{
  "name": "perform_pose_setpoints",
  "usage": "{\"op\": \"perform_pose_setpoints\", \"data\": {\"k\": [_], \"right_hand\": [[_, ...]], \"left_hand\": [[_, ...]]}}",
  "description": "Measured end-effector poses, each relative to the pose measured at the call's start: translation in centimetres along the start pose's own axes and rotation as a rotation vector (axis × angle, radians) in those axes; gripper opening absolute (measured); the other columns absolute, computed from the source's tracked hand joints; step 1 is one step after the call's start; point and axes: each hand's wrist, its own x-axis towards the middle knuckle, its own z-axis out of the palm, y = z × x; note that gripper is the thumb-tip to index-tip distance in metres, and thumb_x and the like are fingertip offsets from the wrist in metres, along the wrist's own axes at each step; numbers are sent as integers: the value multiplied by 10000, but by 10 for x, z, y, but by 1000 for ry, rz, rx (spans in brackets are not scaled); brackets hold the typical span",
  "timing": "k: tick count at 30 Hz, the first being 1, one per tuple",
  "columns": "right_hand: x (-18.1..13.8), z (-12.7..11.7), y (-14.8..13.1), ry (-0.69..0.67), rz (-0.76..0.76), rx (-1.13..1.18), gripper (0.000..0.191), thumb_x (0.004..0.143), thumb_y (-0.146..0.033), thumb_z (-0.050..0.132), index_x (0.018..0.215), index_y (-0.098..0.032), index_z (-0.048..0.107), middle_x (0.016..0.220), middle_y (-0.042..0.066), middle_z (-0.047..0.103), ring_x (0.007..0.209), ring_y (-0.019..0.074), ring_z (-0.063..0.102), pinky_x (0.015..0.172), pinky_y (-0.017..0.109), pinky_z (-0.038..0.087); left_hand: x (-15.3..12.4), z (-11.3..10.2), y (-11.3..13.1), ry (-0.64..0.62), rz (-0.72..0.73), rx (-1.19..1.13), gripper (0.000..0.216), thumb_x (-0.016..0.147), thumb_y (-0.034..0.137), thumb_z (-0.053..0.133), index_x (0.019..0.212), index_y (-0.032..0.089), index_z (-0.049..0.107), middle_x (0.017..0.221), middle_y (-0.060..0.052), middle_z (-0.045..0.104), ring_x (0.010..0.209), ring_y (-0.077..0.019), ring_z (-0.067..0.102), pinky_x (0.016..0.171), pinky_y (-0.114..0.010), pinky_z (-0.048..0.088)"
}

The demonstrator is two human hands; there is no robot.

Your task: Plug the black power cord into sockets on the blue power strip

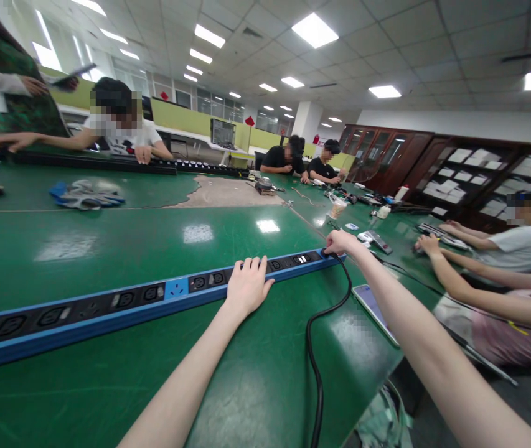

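A long blue power strip [106, 308] with black sockets lies across the green table [120, 249]. My left hand [248, 285] rests on top of the strip near its middle, fingers together and lying flat over it. My right hand [340, 242] is closed round the strip's far right end, where a black cable [321, 323] leaves it and drops over the table's near edge.
A phone [373, 305] lies by my right forearm. Blue gloves [85, 195] lie at the back left. Other people sit round the table; one at the right has both arms [470, 274] on it. Another black strip [106, 163] lies far back. Small tools and remotes [377, 239] sit beyond my right hand.
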Motion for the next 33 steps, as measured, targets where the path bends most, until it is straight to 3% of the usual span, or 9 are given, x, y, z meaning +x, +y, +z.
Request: {"op": "perform_pose_setpoints", "data": {"k": [7,12,17,24,30,33], "right_hand": [[-1,0,-1,47,-2,-8,231,758,-425,823,890,-242,774,785,41,779,687,194,734,734,295,540],[2,0,2,-22,-1,43,243,759,-447,828,866,-235,777,699,31,755,684,195,736,708,274,537],[-2,7,5,56,25,45,229,783,-448,797,890,-248,770,708,21,760,691,192,737,716,279,533],[2,-4,0,-45,25,58,256,770,-456,818,894,-235,782,721,32,761,689,200,738,714,286,536],[1,3,3,41,10,12,237,790,-457,802,892,-244,781,757,44,773,732,212,746,737,299,544],[5,1,5,-40,10,65,234,789,-435,809,899,-231,778,765,36,775,682,191,737,695,277,542]], "left_hand": [[0,-1,0,0,1,-3,651,1044,553,425,1559,159,482,1437,-194,620,1303,-338,531,1106,-490,370],[0,-2,0,-4,2,-18,642,1043,539,429,1569,172,473,1459,-187,611,1302,-340,529,1106,-500,370],[0,-2,0,2,6,-9,646,1044,541,428,1559,155,484,1450,-195,615,1307,-339,526,1103,-495,373],[0,-1,0,-6,-9,-8,632,1037,535,449,1575,204,472,1453,-177,621,1315,-340,527,1111,-502,366],[0,-2,0,-5,-8,-22,633,1038,536,446,1575,201,470,1449,-179,618,1311,-339,528,1114,-498,365],[0,-2,0,-2,-6,-21,631,1041,536,442,1568,192,477,1441,-180,621,1302,-339,531,1108,-495,366]]}}
